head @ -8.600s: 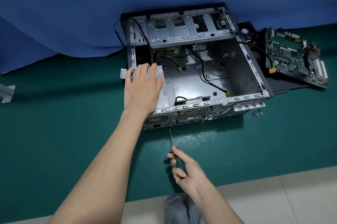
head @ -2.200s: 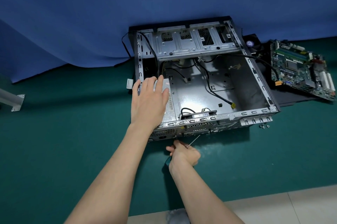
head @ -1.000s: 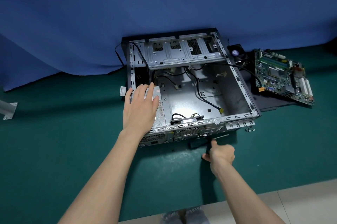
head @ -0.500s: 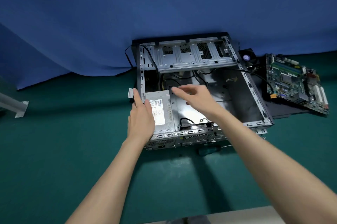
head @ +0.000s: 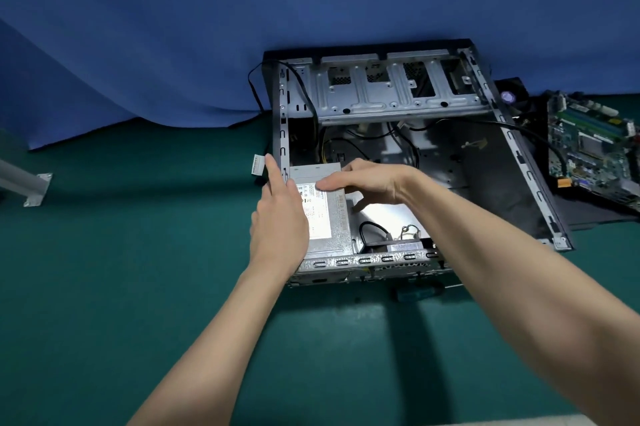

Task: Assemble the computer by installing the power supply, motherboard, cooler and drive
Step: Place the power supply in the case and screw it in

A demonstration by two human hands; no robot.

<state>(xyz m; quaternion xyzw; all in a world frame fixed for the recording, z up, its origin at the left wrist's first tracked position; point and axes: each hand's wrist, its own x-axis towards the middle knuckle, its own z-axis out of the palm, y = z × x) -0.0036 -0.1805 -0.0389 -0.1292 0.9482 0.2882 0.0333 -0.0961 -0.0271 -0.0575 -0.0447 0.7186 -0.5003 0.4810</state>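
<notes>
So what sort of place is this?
Likely a makeshift PC-assembly bench: an open case, a loose motherboard and a screwdriver on a green mat, blue cloth hung behind.

The open case (head: 485,176) has free room in its right half. Black cables (head: 509,127) cross the far part, the drive cage (head: 381,103) roofs the far end, and the power supply (head: 329,221) fills the near-left corner.

Bare metal case (head: 391,103), seemingly matt cloth mat (head: 138,252)
</notes>
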